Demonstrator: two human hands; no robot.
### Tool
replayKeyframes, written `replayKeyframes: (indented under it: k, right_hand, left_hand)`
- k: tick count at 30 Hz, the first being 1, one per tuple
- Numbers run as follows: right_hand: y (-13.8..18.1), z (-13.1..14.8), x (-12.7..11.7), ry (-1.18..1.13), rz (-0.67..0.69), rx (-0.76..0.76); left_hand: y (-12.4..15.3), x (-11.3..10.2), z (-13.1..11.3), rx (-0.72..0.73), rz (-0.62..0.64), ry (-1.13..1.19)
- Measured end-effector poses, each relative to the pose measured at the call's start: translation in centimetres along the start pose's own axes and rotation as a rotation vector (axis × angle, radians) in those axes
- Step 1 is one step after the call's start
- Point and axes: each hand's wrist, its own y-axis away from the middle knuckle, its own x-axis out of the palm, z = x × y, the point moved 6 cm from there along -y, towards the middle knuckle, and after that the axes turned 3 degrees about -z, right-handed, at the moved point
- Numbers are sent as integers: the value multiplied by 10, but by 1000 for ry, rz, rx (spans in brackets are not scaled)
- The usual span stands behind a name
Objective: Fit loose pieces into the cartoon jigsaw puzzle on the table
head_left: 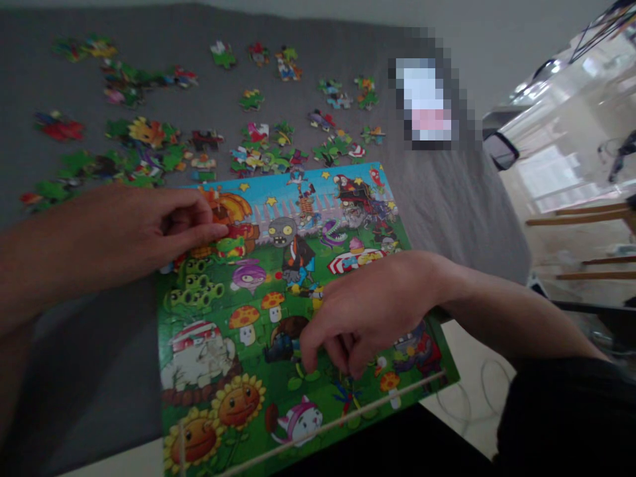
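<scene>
A jigsaw puzzle board (293,258) with a cartoon picture of zombies, sunflowers and mushrooms lies tilted across the table's near edge. My left hand (183,222) rests over its upper left corner, thumb and fingers bent close together by the orange pumpkin-like drawing. Whatever may be between those fingers is hidden. Over the lower middle of the picture, my right hand (368,315) is curled with its fingertips down at the surface, below the brown drawn figure. Its palm hides part of the picture, and I cannot make out anything held.
Several loose jigsaw pieces (149,132) are scattered on the grey cloth-covered table (447,199) beyond the board. A blurred-out phone-like object (426,99) lies at the far right. A pale strip (342,419) runs along the board's near side. Wooden bars (581,218) show beyond the table.
</scene>
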Motion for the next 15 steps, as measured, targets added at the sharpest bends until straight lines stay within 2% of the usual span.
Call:
replayKeyframes:
  k: [6,15]
  right_hand:
    - [-4,4,10,42,35,-98]
    - [-5,5,16,129,69,-110]
  left_hand:
    - [2,-3,-7,-8,23,3]
    - [4,-6,-13,0,44,-25]
